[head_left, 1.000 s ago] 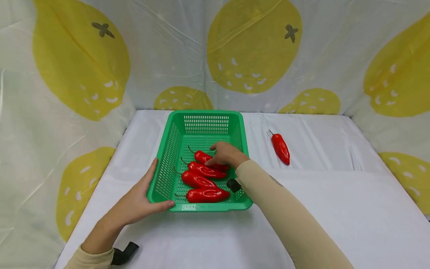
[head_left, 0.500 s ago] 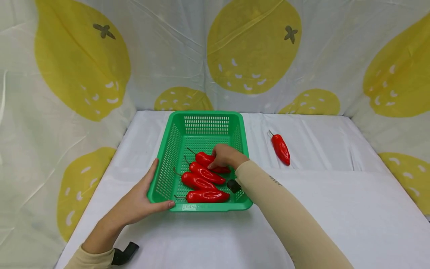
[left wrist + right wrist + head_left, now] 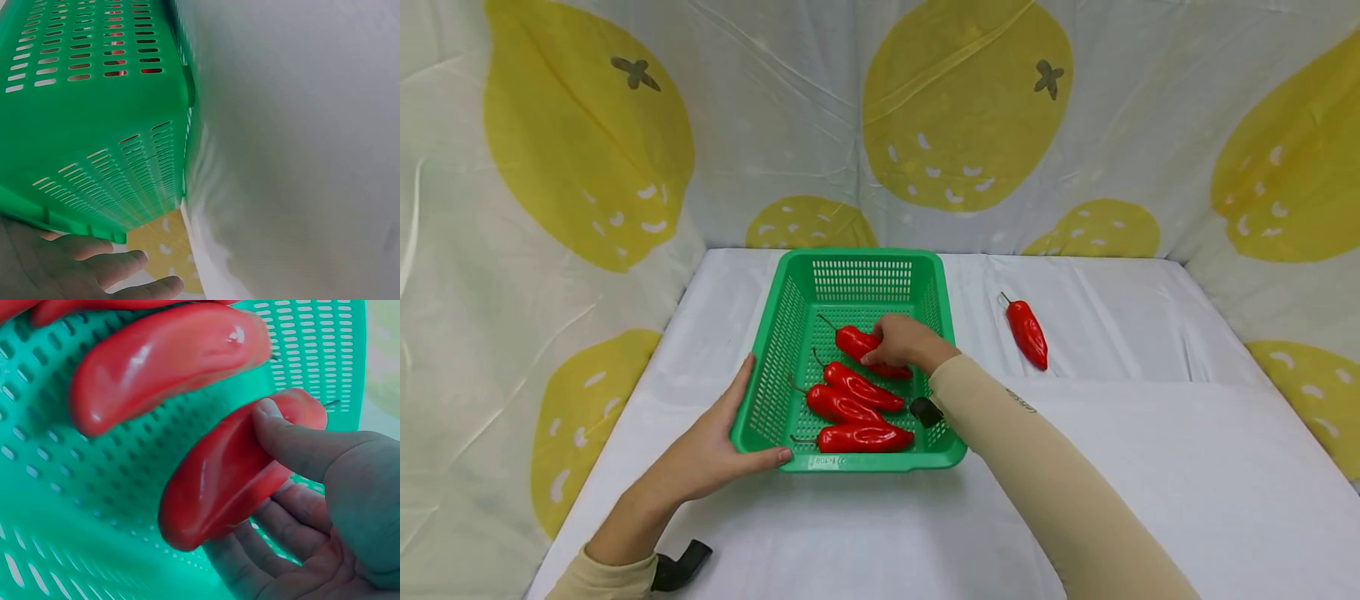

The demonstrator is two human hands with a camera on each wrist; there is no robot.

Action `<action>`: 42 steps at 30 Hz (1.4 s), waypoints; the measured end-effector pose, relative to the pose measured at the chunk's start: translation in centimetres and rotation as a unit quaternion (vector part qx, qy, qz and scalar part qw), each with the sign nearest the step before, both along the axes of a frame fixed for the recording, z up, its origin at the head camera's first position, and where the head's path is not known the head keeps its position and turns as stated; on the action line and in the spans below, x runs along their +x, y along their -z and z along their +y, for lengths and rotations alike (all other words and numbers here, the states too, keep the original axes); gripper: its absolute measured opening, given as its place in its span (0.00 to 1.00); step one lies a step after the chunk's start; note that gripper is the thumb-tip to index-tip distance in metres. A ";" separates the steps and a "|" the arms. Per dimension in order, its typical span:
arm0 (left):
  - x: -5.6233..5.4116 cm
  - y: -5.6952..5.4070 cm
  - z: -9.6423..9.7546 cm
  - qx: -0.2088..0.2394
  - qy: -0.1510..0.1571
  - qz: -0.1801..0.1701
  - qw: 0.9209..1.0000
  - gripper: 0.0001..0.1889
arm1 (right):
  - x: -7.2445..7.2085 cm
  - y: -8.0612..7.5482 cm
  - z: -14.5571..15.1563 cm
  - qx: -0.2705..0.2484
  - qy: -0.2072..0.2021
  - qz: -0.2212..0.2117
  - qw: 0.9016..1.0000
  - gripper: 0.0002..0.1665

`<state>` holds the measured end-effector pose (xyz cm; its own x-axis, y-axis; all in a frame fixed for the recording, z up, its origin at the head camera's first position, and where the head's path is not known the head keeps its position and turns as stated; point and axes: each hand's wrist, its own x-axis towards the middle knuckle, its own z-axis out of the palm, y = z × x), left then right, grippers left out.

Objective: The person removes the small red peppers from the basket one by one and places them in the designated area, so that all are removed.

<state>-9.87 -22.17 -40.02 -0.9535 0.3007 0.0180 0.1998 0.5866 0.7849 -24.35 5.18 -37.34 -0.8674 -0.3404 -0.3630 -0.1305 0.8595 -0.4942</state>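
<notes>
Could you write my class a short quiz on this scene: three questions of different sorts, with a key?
1. Fill in the number: ____ of the red peppers can be seen lying on the white cloth outside the green basket.
2. True or false: the left hand is holding one of the red peppers.
3. Choose one. The right hand:
A. grips the basket's far rim
B. holds a red pepper between thumb and fingers
C. lies flat on the white cloth

Key
1. One, to the basket's right in the head view.
2. False: its thumb rests on the basket's near rim.
3. B
</notes>
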 end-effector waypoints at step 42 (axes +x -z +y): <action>-0.1 0.1 -0.1 -0.009 -0.003 -0.004 1.000 0.67 | -2.1 -5.4 20.6 0.002 0.234 0.005 0.972 0.33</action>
